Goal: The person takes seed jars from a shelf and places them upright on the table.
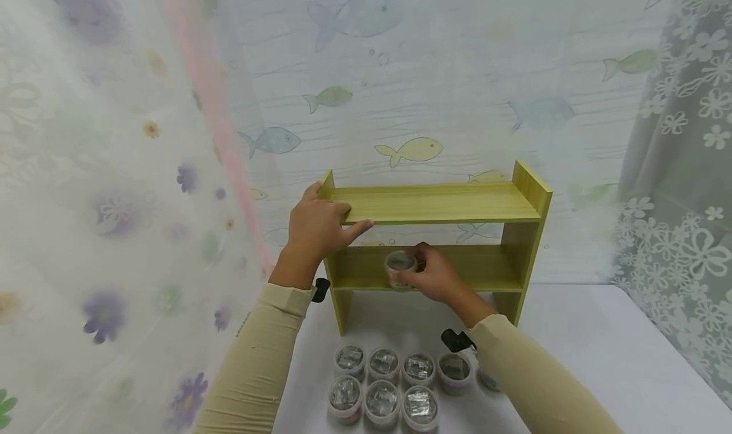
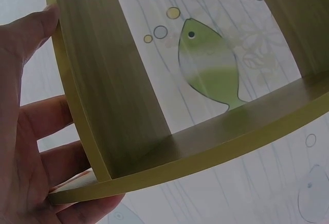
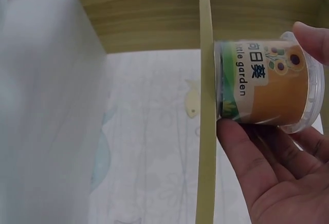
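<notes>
My left hand (image 1: 318, 227) holds the upper left corner of a small yellow-green wooden shelf (image 1: 434, 204). In the left wrist view its fingers (image 2: 49, 113) lie around the board edges at that corner. My right hand (image 1: 439, 276) grips a small clear-lidded plastic tub (image 1: 400, 261) at the lower board, left of the middle. The right wrist view shows the tub's label (image 3: 262, 82), printed with "little garden" and sunflowers. There the tub's base meets the board (image 3: 206, 95), and the thumb lies near the lid rim.
Several similar tubs (image 1: 382, 401) stand in two rows on the white table (image 1: 577, 345) in front of the shelf; another is partly hidden by the right sleeve (image 1: 532, 364). Behind rises a fish-patterned curtain (image 1: 457, 72), and a flowered one (image 1: 103, 218) hangs at the left.
</notes>
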The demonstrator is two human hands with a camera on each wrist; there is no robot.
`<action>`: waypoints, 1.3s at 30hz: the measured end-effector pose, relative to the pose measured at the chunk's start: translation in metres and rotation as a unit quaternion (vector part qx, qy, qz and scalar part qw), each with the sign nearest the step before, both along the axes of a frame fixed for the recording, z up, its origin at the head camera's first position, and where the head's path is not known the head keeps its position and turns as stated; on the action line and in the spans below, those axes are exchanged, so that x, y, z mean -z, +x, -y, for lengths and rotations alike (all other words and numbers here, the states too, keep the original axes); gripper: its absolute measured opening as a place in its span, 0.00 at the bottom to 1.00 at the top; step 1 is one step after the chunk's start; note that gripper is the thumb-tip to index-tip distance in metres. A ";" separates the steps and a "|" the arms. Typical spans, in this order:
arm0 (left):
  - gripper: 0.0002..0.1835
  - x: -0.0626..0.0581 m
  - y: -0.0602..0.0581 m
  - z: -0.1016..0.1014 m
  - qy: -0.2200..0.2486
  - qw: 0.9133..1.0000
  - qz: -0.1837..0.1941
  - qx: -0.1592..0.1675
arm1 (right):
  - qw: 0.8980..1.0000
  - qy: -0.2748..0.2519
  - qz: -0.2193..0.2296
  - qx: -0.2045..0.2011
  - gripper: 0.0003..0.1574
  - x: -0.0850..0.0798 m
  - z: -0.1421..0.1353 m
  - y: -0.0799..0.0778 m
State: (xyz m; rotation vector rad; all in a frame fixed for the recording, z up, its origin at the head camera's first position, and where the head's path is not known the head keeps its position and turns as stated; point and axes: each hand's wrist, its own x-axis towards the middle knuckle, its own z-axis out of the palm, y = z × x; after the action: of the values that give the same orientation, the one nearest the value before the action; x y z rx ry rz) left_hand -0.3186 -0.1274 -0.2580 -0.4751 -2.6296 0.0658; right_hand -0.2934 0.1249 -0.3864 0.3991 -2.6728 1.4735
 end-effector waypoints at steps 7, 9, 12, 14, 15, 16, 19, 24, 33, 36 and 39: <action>0.40 -0.001 0.005 -0.002 -0.001 1.000 0.005 -0.010 | 1.000 -0.007 -0.006 0.001 0.46 0.000 -0.010 0.011; 0.40 -0.002 0.007 -0.002 -0.003 1.000 0.007 -0.012 | 1.000 -0.005 -0.006 0.002 0.46 0.000 -0.012 0.015; 0.40 -0.001 0.007 -0.003 -0.006 1.000 0.009 -0.013 | 1.000 -0.002 -0.005 0.009 0.46 0.000 -0.015 0.019; 0.40 -0.002 0.007 -0.004 -0.007 1.000 0.008 -0.011 | 1.000 0.001 -0.006 0.015 0.46 0.000 -0.017 0.022; 0.40 -0.002 0.007 -0.004 -0.008 1.000 0.007 -0.011 | 1.000 0.002 -0.006 0.019 0.46 0.000 -0.018 0.023; 0.39 -0.002 0.007 -0.004 -0.009 1.000 0.006 -0.010 | 1.000 0.002 -0.007 0.022 0.46 0.000 -0.018 0.024; 0.39 -0.003 0.008 -0.004 -0.011 1.000 0.001 -0.008 | 1.000 -0.001 -0.010 0.025 0.46 -0.001 -0.020 0.028; 0.38 -0.003 0.007 -0.003 -0.012 1.000 -0.005 -0.002 | 1.000 -0.005 -0.021 0.020 0.44 0.000 -0.021 0.034; 0.37 -0.001 0.004 -0.001 -0.009 1.000 -0.007 0.002 | 0.999 -0.007 -0.052 0.009 0.39 0.005 -0.026 0.050; 0.37 -0.002 0.002 -0.001 -0.011 1.000 -0.005 0.002 | 0.999 -0.008 -0.046 0.007 0.40 0.006 -0.027 0.056; 0.37 -0.003 0.002 -0.001 -0.014 1.000 -0.003 0.000 | 0.999 -0.010 -0.040 0.006 0.41 0.005 -0.028 0.062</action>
State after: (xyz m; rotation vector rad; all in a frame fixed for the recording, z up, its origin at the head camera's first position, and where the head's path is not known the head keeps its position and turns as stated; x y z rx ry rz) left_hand -0.3165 -0.1264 -0.2554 -0.4839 -2.6252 0.1040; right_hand -0.2315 0.1528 -0.3914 0.4308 -2.5935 1.4472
